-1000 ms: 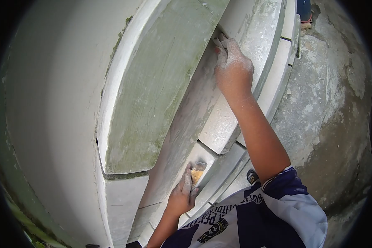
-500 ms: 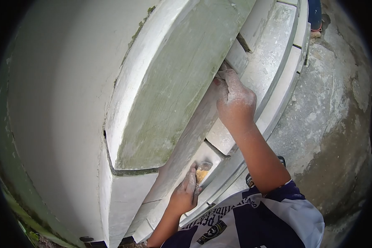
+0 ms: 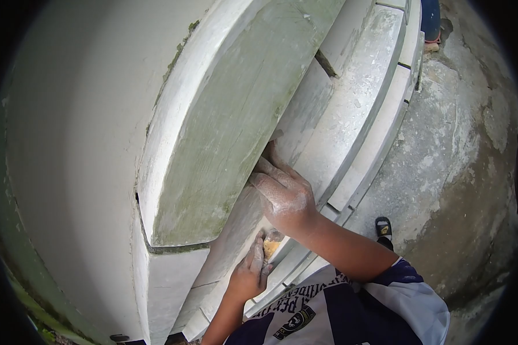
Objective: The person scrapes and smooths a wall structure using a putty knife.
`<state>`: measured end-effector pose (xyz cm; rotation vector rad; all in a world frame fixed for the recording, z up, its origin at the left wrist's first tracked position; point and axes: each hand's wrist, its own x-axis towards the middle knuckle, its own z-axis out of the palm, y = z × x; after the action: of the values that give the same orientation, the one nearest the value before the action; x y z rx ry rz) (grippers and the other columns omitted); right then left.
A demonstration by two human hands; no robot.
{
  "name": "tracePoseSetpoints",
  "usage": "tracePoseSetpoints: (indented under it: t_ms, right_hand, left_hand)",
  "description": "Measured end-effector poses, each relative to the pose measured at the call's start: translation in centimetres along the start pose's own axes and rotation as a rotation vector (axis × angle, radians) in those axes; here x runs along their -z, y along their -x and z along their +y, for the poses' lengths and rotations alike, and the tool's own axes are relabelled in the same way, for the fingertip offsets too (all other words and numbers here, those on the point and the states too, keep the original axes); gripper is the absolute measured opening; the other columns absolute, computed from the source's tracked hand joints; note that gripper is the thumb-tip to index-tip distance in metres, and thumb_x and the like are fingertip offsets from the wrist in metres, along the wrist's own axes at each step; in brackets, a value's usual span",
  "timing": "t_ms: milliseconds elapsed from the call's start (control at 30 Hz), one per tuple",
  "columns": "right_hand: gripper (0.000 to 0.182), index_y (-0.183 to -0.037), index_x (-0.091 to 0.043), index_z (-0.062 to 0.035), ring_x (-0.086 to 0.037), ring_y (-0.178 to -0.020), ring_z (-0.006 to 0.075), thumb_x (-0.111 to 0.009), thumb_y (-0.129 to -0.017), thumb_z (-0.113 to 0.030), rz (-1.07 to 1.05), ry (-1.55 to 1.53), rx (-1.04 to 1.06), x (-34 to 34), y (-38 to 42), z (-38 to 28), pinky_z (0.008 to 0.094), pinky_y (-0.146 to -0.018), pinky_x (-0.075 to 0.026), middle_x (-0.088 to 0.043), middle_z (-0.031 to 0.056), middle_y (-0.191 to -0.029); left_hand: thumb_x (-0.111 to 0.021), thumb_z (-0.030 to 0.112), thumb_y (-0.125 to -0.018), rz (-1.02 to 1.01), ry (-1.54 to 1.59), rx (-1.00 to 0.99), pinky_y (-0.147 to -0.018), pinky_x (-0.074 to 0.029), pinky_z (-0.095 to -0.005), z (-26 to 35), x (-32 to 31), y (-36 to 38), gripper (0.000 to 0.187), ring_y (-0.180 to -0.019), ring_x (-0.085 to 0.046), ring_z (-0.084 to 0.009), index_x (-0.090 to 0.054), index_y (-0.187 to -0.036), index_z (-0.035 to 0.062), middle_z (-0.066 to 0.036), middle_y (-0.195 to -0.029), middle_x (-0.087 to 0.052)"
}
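Note:
My right hand [image 3: 285, 198], coated with pale dust, reaches under the lower edge of the big curved slab [image 3: 230, 126]. Its fingers are bent; a small grey corner of something thin shows beyond them, but the fingertips are hidden. Lower down, my left hand [image 3: 249, 277], also dusty, lies with stretched fingers along the white stepped ledge [image 3: 345, 115]. Beside those fingers is a small see-through item with yellow-orange stuff [image 3: 271, 246]; no clear grip on it shows.
A smooth pale wall [image 3: 80, 149] fills the left side. Rough grey ground [image 3: 431, 155] lies at the right, with a sandalled foot [image 3: 383, 226]. A dark blue object [image 3: 430, 20] stands at the top right. Dark gaps separate the ledge blocks.
My right hand has moved down and left along the slab's underside, nearer my left hand. The whole view has shifted slightly; my left hand stays beside the yellow-orange item.

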<state>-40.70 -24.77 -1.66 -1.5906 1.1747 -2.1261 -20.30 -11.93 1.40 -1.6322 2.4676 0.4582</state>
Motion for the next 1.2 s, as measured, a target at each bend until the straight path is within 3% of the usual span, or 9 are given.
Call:
tracePoseSetpoints:
  t_ms: [200,300,400,433,467,567,833,1067,1200]
  right_hand:
    - [0.024,-0.115,-0.063,0.0005,-0.069,-0.104,0.0416,-0.058,-0.092,-0.003,0.227,0.152,-0.316,5.8,-11.9,6.1,0.0451,-0.089,-0.056,-0.067,0.0248,-0.119]
    - [0.027,-0.120,-0.062,-0.0014,-0.070,-0.099,0.0414,-0.057,-0.094,-0.009,0.200,0.167,-0.340,6.0,-12.4,6.0,0.0440,-0.086,-0.057,-0.069,0.0235,-0.117]
    - [0.040,-0.123,-0.060,0.0051,-0.066,-0.111,0.0450,-0.065,-0.083,0.001,0.299,0.211,0.027,1.6,-7.1,3.8,0.0447,-0.088,-0.057,-0.064,0.0318,-0.122]
    - [0.019,-0.093,-0.063,-0.0021,-0.057,-0.119,0.0528,-0.070,-0.076,0.001,0.239,0.115,0.043,0.7,-5.1,2.0,0.0516,-0.094,-0.056,-0.066,0.0231,-0.126]
    - [0.016,-0.089,-0.063,-0.0031,-0.054,-0.123,0.0532,-0.069,-0.074,0.001,0.102,0.055,0.046,0.1,-2.9,0.9,0.0555,-0.101,-0.051,-0.066,0.0204,-0.127]
    - [0.015,-0.088,-0.063,-0.0038,-0.049,-0.130,0.0519,-0.067,-0.074,0.001,-0.067,-0.037,0.180,-0.9,0.8,0.5,0.0568,-0.107,-0.047,-0.066,0.0172,-0.127]
    - [0.024,-0.100,-0.068,-0.0049,-0.056,-0.128,0.0421,-0.064,-0.078,0.003,0.257,0.056,0.272,2.0,-9.1,5.3,0.0540,-0.106,-0.048,-0.068,0.0163,-0.121]
    - [0.032,-0.112,-0.065,0.0061,-0.071,-0.099,0.0393,-0.068,-0.080,0.003,0.363,0.176,-0.160,4.2,-11.3,7.8,0.0406,-0.080,-0.059,-0.069,0.0269,-0.111]
    - [0.017,-0.092,-0.063,-0.0037,-0.061,-0.115,0.0473,-0.062,-0.077,0.005,0.409,0.152,0.069,1.1,-8.9,4.3,0.0500,-0.089,-0.056,-0.067,0.0225,-0.121]
  left_hand:
    - [-0.067,0.007,-0.086,0.057,-0.004,-0.063,-0.099,-0.052,-0.0414,-0.1,0.0,-0.1,0.090,-0.126,-0.055,-0.0444,-0.014,-0.157,-0.0020,-0.024,-0.158,-0.033]
    - [-0.062,0.010,-0.090,-0.003,0.037,0.004,-0.110,-0.043,-0.0426,0.1,0.1,-0.1,0.082,-0.137,-0.044,-0.0438,-0.016,-0.156,-0.0058,-0.025,-0.158,-0.032]
    - [-0.062,0.010,-0.090,-0.002,0.062,-0.002,-0.109,-0.044,-0.0426,-0.1,0.0,0.0,0.082,-0.137,-0.045,-0.0438,-0.016,-0.155,-0.0067,-0.026,-0.157,-0.033]
    - [-0.063,0.010,-0.089,0.004,0.049,-0.005,-0.109,-0.044,-0.0424,-0.1,0.0,0.0,0.082,-0.137,-0.045,-0.0439,-0.017,-0.155,-0.0067,-0.026,-0.157,-0.034]
    - [-0.063,0.010,-0.089,0.006,0.035,-0.007,-0.109,-0.044,-0.0423,-0.1,0.0,0.1,0.082,-0.136,-0.045,-0.0441,-0.017,-0.155,-0.0068,-0.026,-0.157,-0.034]
    - [-0.064,0.009,-0.089,-0.010,0.036,0.015,-0.109,-0.044,-0.0419,0.3,0.3,0.1,0.082,-0.135,-0.046,-0.0446,-0.018,-0.155,-0.0069,-0.027,-0.156,-0.035]
    - [-0.064,0.008,-0.089,-0.032,0.004,0.037,-0.107,-0.046,-0.0425,0.8,0.4,-0.2,0.083,-0.135,-0.047,-0.0448,-0.015,-0.156,-0.0062,-0.026,-0.158,-0.032]
    - [-0.063,0.007,-0.089,-0.009,0.007,0.028,-0.106,-0.047,-0.0427,0.8,0.4,-0.3,0.084,-0.134,-0.048,-0.0437,-0.013,-0.156,-0.0052,-0.024,-0.159,-0.030]
    - [-0.067,0.007,-0.085,0.074,-0.027,-0.064,-0.101,-0.051,-0.0431,0.0,-0.3,-0.2,0.091,-0.126,-0.055,-0.0464,-0.012,-0.158,0.0015,-0.024,-0.157,-0.034]
